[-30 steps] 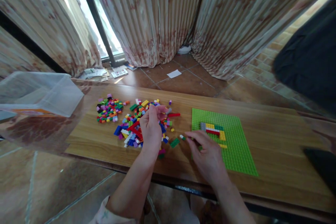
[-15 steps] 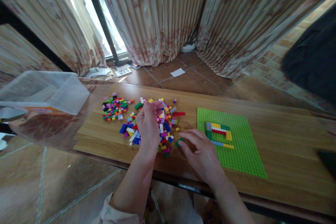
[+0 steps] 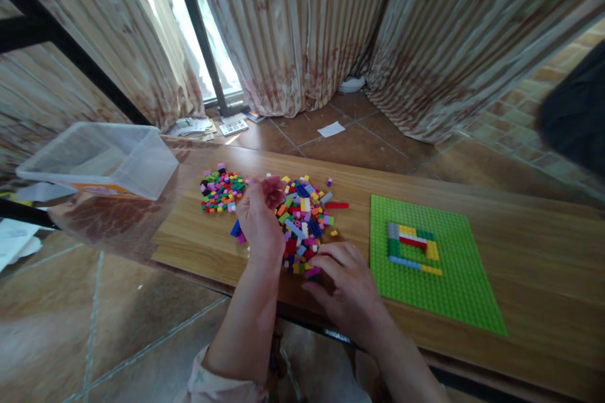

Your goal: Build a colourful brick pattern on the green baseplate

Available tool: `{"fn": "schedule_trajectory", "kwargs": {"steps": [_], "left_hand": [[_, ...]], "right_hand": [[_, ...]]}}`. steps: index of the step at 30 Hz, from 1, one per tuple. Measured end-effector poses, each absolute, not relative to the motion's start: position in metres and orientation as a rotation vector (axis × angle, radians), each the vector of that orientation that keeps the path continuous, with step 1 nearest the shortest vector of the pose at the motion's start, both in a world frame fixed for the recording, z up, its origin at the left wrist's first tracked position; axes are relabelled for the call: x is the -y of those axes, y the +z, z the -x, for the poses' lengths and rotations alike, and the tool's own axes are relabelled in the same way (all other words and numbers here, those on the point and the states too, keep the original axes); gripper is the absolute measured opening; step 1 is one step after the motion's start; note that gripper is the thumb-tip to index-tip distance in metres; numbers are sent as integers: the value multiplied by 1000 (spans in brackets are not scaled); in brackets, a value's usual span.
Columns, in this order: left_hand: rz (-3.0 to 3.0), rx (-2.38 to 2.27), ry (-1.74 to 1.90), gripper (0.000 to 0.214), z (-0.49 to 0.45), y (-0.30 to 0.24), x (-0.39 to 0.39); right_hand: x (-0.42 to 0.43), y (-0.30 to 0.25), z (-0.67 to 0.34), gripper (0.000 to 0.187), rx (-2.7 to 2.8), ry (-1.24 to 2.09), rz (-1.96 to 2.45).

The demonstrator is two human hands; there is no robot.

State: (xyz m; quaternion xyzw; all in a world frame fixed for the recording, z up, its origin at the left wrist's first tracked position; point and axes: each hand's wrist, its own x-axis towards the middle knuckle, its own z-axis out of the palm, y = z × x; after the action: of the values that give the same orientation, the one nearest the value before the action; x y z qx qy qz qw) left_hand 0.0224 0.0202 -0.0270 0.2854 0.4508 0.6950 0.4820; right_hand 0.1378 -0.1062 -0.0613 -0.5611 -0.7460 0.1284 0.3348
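My left hand (image 3: 259,220) hovers over a loose pile of small coloured bricks (image 3: 307,217) on the wooden table (image 3: 543,264). Its fingers are curled against the thumb in a pinch, and what they hold is hidden. My right hand (image 3: 347,286) lies low at the near edge of the same pile, fingers stretched out and touching the bricks there. To the right lies a green baseplate (image 3: 472,302) with a small flat build of grey, yellow, red, green and blue bricks (image 3: 413,245) on it. A long red brick (image 3: 336,205) lies between pile and plate.
A second, smaller heap of bricks (image 3: 222,190) lies at the left of the table. A clear plastic bin (image 3: 104,160) stands at the table's left end. Curtains hang behind, above a tiled floor. A dark shape (image 3: 574,119) shows at the right edge.
My right hand has left the baseplate's edge and slid left to the near edge of the pile. My left hand stays pinched above the pile. The view has swung left.
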Motion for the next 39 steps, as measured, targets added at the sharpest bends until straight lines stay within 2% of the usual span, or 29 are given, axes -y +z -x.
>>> {"fn": "schedule_trajectory", "kwargs": {"steps": [5,14,23,30,34,39], "left_hand": [[-668,-1107,1710,40,-15,-26,-22],[-654,-1121,1683,35,-17,-24,-21],[-654,-1111,1666,29,-20,-20,-19],[-715,-1087,1695,28,-25,-22,-17],[-895,-1086,1638,24,-31,-25,-11],[-1411,-1083,1301,21,-50,-27,9]], "right_hand": [[102,-68,-143,7,1884,268,1544],[94,-68,-125,24,1792,183,1575],[83,-72,-112,13,1764,167,1602],[86,-60,-121,15,1516,260,1505],[92,-52,-145,15,1300,345,1512],[107,-50,-186,22,963,313,1595]]}}
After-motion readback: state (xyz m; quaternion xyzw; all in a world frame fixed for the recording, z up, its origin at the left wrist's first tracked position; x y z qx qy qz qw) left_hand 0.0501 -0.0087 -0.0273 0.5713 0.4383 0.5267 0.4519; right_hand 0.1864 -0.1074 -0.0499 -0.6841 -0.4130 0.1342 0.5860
